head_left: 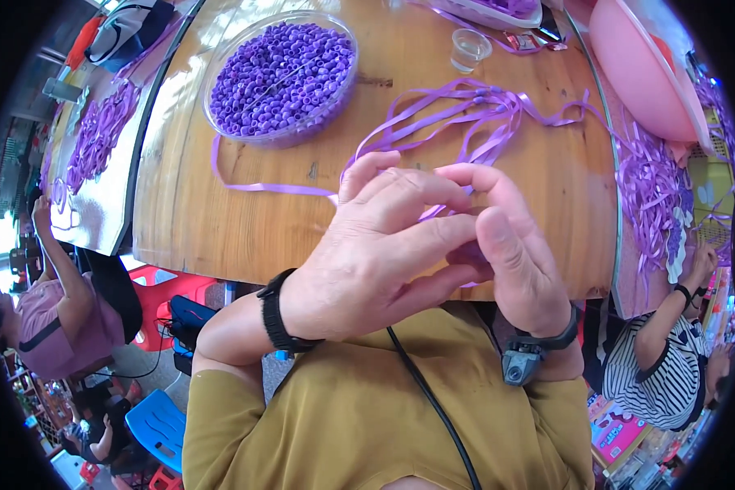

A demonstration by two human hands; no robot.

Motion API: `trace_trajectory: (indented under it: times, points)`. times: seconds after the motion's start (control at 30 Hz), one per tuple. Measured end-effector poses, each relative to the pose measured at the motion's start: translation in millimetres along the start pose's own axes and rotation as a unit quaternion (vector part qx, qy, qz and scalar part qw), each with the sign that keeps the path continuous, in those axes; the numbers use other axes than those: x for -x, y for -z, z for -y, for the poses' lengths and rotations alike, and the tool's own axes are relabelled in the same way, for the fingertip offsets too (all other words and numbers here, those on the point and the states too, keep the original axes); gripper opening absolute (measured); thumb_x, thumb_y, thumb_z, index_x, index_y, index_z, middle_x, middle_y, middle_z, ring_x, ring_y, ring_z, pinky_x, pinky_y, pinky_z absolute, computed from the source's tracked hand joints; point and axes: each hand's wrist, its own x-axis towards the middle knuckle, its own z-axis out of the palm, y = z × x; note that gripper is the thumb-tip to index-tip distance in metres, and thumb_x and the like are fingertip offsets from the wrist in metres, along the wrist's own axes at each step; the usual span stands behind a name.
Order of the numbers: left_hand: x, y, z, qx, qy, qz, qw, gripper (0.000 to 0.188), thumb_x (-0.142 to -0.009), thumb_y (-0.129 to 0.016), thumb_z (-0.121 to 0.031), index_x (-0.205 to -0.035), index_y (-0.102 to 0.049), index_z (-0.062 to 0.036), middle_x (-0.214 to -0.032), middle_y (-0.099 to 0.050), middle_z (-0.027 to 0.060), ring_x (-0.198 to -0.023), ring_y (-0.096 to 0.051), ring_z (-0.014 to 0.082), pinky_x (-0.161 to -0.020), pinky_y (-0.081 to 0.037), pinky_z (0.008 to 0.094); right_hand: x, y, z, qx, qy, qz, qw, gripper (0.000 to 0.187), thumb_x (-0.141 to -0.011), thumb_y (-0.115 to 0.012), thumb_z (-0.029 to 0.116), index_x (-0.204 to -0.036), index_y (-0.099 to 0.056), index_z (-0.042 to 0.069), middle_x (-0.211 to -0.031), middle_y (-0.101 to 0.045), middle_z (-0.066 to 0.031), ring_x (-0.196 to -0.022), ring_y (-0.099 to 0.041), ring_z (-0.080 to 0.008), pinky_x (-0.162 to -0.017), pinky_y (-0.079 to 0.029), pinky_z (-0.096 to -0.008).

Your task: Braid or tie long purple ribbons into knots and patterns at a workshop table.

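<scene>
My left hand (388,245) and my right hand (521,245) meet over the near edge of the wooden table (220,220), fingers closed together on a narrow purple ribbon (269,189). One length of it runs from under my left hand toward the left and curls up beside the bead tub. A bit of ribbon shows between my fingers; the exact pinch point is hidden behind them. Just beyond my hands lies a loose looped bunch of purple ribbons (490,122). A round clear tub (353,77) full of purple beads (282,77) stands at the far left.
A small clear cup (469,51) stands at the back. Side tables hold heaps of purple ribbon (102,135) and a large pink basin (641,73). People sit at left (65,318) and right (657,367). A blue stool (157,429) is behind at left.
</scene>
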Motion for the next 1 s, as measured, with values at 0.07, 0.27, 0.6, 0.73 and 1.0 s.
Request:
trace_trajectory:
  times: [0.07, 0.27, 0.6, 0.73, 1.0]
  points:
    - [2.3, -3.0, 4.5, -0.007, -0.022, -0.016, 1.0, 0.03, -0.066, -0.072, -0.013, -0.094, -0.063, -0.0077, -0.094, -0.058, 0.0045, -0.09, -0.055, 0.0199, -0.089, -0.032, 0.0426, -0.9, 1.9, -4.7, 0.042, 0.004, -0.018, 0.999, 0.054, -0.091, -0.041, 0.045, -0.122, -0.034, 0.001, -0.089, -0.051, -0.0002, -0.061, -0.042, -0.0021, -0.052, -0.033, -0.0159]
    - [12.4, -4.1, 17.4, -0.048, -0.037, -0.076, 0.995, 0.022, -0.066, -0.071, -0.011, -0.086, -0.063, -0.0091, -0.088, -0.059, 0.0012, -0.077, -0.056, 0.0171, -0.087, -0.034, 0.0417, -3.4, 7.6, -13.6, 0.035, -0.043, 0.028, 0.998, 0.034, -0.093, -0.044, 0.031, -0.107, -0.048, 0.001, -0.081, -0.052, 0.001, -0.061, -0.041, -0.0023, -0.052, -0.034, -0.017]
    - [30.6, 22.8, 36.3, -0.022, -0.005, -0.098, 0.995, 0.018, -0.062, -0.061, 0.0, -0.078, -0.056, -0.0077, -0.078, -0.056, 0.0046, -0.076, -0.055, 0.0215, -0.087, -0.04, 0.0404, 23.0, 78.5, -14.1, 0.116, 0.003, -0.139, 0.984, 0.018, -0.087, -0.053, 0.024, -0.083, -0.052, 0.006, -0.06, -0.042, 0.0055, -0.047, -0.035, -0.0014, -0.04, -0.024, -0.0176]
    - [64.3, 79.1, 55.9, -0.148, 0.102, -0.113, 0.977, 0.015, -0.067, -0.055, 0.003, -0.08, -0.053, -0.0029, -0.078, -0.053, 0.0083, -0.081, -0.055, 0.0225, -0.086, -0.04, 0.0335, 42.4, 186.5, -1.6, 0.042, 0.059, -0.32, 0.945, 0.015, -0.089, -0.053, 0.021, -0.087, -0.052, 0.006, -0.059, -0.036, 0.0065, -0.045, -0.029, -0.0003, -0.039, -0.021, -0.0173]
    - [138.1, 147.1, 80.3, -0.15, 0.27, -0.285, 0.907, 0.008, -0.085, -0.047, -0.005, -0.086, -0.052, 0.0008, -0.086, -0.052, 0.005, -0.079, -0.049, 0.0111, -0.076, -0.04, 0.0245, 77.4, 270.9, 5.2, 0.01, 0.124, -0.37, 0.921, 0.019, -0.093, -0.047, 0.024, -0.088, -0.052, 0.006, -0.058, -0.035, 0.0057, -0.044, -0.027, -0.0015, -0.037, -0.018, -0.0176]
